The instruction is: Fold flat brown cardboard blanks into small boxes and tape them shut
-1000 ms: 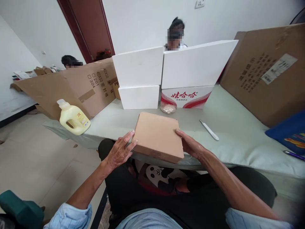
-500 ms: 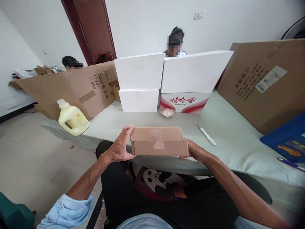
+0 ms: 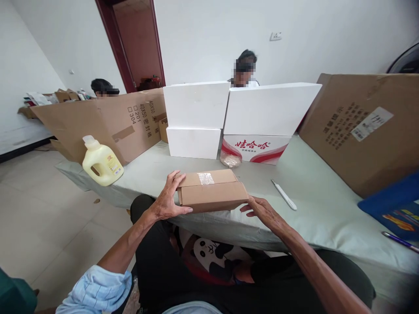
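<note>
Got my left hand clamped on the end of the box at the counter edge, right hand loose-fingered at its corner, tape's still on, knife untouched so far.

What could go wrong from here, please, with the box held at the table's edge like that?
1. The box sits at the near edge of the table; only the left hand grips it, while the right hand just touches its corner, so it might tip into the lap.
2. The white knife lies loose beside the right hand; a careless reach could catch it.
3. The yellow bottle stands at the table's left corner and could be knocked off.
</note>
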`<state>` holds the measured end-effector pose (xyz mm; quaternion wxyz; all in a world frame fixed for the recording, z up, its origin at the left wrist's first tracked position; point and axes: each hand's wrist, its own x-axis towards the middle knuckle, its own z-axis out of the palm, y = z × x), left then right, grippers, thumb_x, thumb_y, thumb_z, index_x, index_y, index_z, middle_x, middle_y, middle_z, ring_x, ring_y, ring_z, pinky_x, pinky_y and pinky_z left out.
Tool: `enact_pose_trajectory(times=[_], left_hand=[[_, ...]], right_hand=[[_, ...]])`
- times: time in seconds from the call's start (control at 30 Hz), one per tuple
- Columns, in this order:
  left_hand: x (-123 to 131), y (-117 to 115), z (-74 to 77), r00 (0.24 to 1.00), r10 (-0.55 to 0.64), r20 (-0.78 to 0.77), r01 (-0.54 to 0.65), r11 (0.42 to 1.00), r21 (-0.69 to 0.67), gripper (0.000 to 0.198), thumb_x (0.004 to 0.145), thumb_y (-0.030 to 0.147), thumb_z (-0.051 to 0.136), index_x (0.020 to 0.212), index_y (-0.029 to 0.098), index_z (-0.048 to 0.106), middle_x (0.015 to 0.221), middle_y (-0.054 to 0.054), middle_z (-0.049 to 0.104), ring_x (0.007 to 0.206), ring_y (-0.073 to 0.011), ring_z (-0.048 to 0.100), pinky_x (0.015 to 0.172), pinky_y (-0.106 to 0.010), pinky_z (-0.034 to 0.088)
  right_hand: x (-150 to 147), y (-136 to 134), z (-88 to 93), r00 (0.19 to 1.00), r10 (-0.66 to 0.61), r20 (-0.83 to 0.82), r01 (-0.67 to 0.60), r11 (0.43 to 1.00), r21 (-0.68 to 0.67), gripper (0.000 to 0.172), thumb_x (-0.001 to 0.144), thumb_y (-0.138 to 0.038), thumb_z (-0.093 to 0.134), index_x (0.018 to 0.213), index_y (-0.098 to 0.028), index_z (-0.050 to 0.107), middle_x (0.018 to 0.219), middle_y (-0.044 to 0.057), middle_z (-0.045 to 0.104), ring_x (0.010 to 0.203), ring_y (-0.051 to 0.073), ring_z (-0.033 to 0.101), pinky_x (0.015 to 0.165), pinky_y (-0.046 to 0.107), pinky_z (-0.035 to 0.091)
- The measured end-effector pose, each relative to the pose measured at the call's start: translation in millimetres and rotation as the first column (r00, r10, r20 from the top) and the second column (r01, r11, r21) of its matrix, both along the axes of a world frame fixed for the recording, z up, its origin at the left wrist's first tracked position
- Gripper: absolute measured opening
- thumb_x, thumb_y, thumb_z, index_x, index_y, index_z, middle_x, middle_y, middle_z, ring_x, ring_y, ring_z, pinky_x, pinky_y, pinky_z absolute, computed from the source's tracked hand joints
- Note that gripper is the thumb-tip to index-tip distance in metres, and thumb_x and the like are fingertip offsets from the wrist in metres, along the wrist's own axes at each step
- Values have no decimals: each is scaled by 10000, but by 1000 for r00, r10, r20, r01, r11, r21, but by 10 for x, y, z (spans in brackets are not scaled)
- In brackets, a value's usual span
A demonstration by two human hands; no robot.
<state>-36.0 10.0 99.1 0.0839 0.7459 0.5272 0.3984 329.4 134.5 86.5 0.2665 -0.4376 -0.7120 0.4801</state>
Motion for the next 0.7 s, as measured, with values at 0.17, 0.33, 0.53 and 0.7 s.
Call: enact_pose_trajectory(times=[0.17,0.33,0.53,0.7], left_hand=[[15,-5,-34,999,41,-4,-41,999,29,1109,706,391,1000,1636,287,405,1653,-188,319,1603,-465,348,1271,-673,435],[49,-70,-73,998,37,42,-40,996,79,1136,689,339,1001,1630,270,369,1643,-208,345,1570,-461,397,1230,-662,474],[117,-125,-109,996,36,82,-47,989,141,1150,674,333,1015,1606,258,345,1645,-228,372,1572,-458,407,1202,-634,491],[177,-150,-91,995,42,88,-57,984,167,1163,652,325,1024,1585,252,333,1668,-255,379,1578,-472,416,1188,-636,493]], right_hand=[[334,306,-176,926,-315,207,177,849,497,517,945,-675,579,1090,-220,774,1211,186,748,1179,414,695,1044,604,554],[1012,848,-397,691,-626,362,335,720,607,385,878,-624,676,775,-255,635,1113,285,663,1265,551,595,969,750,476],[1273,1066,-607,641,-660,393,436,734,521,374,735,-603,690,621,-294,515,822,197,617,1082,527,641,878,770,471],[1228,966,-531,676,-654,340,462,735,496,276,802,-560,560,690,-310,535,720,160,555,958,500,671,820,687,476]])
